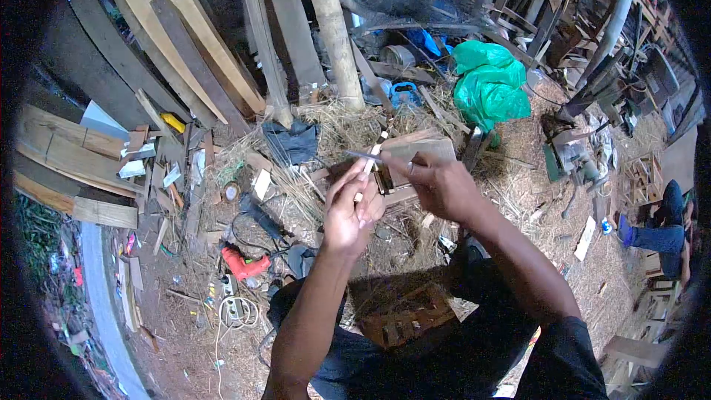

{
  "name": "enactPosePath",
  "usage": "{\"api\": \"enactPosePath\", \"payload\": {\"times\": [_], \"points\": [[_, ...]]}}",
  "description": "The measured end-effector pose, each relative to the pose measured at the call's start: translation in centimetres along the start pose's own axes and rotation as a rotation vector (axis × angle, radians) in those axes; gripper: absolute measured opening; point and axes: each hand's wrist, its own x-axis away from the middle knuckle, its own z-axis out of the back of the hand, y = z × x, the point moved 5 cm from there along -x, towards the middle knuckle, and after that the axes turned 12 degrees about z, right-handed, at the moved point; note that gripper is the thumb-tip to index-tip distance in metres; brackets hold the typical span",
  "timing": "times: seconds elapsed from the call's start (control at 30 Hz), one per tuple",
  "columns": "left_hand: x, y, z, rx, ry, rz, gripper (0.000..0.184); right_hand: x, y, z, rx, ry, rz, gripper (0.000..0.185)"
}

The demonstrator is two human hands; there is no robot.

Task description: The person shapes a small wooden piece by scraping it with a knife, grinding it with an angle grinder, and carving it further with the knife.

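My left hand (pixel 351 211) is closed around a slim pale wooden stick (pixel 375 154), which slants upward out of the fingers. My right hand (pixel 443 187) grips a thin grey blade-like tool (pixel 360 153); its handle is hidden in the fist, so I cannot tell a knife from a file. The blade lies across the upper part of the stick, seemingly touching it. Below and behind both hands is a wooden board (pixel 429 150) on the littered ground.
A red power tool (pixel 244 263) lies at lower left beside a power strip with a coiled white cable (pixel 238 312). A green plastic bag (pixel 490 85) is at upper right. Long planks (pixel 178 22) lean at upper left. Another person's leg (pixel 655 237) shows at far right.
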Motion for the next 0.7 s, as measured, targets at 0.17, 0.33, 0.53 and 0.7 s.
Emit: {"api": "enactPosePath", "payload": {"times": [0.17,0.33,0.53,0.7], "points": [[-0.9,-0.4,0.5,-0.013,0.092,0.007,0.038,0.0,1.7,-0.7,0.127,-0.047,-0.048,0.063],[-1.1,-0.1,0.0,-0.038,0.057,0.001,0.040,-0.4,1.6,0.0,0.212,-0.032,-0.022,0.070],[-0.5,0.9,-0.3,-0.146,0.142,-0.028,0.042,0.1,2.0,0.7,-0.212,0.097,-0.055,0.075],[-0.9,0.8,-0.9,-0.118,0.144,-0.032,0.043,0.0,1.6,-0.4,-0.003,0.101,-0.086,0.067]]}}
